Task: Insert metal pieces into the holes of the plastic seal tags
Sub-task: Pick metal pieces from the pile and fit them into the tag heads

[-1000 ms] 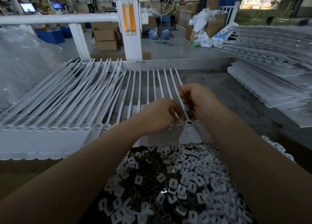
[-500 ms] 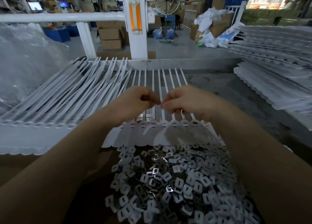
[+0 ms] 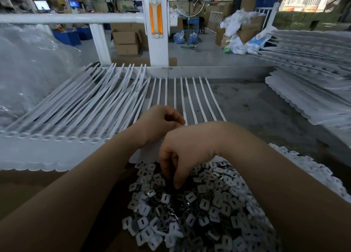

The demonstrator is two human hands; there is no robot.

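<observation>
Head view: right hand [image 3: 180,156] fingers curled into metal pieces [image 3: 190,204], grasp unclear; left hand [image 3: 161,122] curled over seal tags [image 3: 190,99], contents hidden; many tags apparently remain.

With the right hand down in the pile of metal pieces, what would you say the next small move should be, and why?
Probably pinch one piece and lift it to the tags. The right hand has its fingertips down in the pile of metal pieces, apparently holding nothing yet, while the left hand waits curled over the row of seal tags.

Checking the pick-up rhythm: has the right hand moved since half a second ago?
Yes. The right hand has dropped toward the camera, off the seal tags and into the metal pieces, fingers pointing down among them.
</observation>
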